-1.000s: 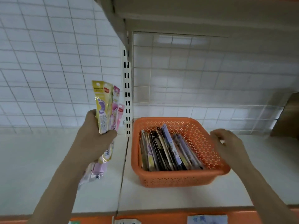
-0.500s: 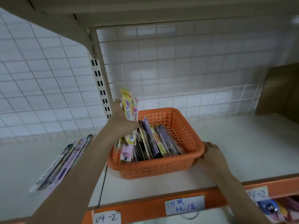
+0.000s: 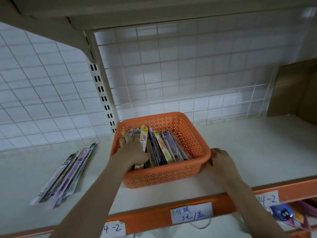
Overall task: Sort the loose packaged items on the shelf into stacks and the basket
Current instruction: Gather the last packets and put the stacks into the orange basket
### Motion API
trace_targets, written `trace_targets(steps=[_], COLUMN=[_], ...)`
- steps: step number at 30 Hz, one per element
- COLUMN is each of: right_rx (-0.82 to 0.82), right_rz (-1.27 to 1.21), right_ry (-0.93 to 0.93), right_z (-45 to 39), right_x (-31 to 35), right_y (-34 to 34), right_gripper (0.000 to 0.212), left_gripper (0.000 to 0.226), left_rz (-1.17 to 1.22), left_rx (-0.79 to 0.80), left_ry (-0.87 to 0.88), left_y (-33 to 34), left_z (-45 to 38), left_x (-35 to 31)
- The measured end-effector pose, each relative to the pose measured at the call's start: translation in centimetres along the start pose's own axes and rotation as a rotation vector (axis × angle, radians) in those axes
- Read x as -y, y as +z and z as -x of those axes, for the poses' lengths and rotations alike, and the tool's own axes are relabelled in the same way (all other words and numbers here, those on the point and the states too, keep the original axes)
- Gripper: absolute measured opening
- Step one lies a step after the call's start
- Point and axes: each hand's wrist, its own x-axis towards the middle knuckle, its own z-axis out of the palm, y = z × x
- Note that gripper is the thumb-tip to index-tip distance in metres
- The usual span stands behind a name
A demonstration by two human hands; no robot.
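An orange perforated basket [image 3: 188, 170] stands on the white shelf, packed with several long flat packets standing on edge. My left hand [image 3: 132, 152] is down inside the basket's left end, fingers closed around a few packets, among them a yellow one [image 3: 143, 140]. My right hand [image 3: 221, 162] grips the basket's front right corner from outside. A stack of long packets [image 3: 66, 176] lies flat on the shelf to the left of the basket.
A slotted upright post [image 3: 103, 93] and a white wire grid back the shelf. A brown cardboard box [image 3: 295, 90] stands at the far right. The orange shelf edge carries paper labels [image 3: 191, 214]. Colourful items [image 3: 283, 215] show on the shelf below.
My left hand has carried its packets from the left bay down into the basket's left end. My right hand shifted from the basket's right rim to its front right corner.
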Motion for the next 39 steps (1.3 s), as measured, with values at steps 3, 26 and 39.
trace_targets(steps=[3,26,39], right_rx=[0.010,-0.008,0.269], right_rz=[-0.048,-0.237,-0.174], right_ry=[0.019,-0.310,-0.398], right_z=[0.1,0.9,5.5], right_x=[0.2,19.4,34.5], right_y=[-0.5,-3.4,9.8], right_gripper=[0.016,0.020,0.027], left_gripper=[0.097,0.026,0.020], left_rz=[0.034,0.421,0.433], left_rx=[-0.161,-0.743,-0.790], left_ry=[0.035,0.098,-0.345], left_y=[0.4,-0.9,-0.2], left_z=[0.2,5.8,9.2], left_x=[0.1,13.4,33.2])
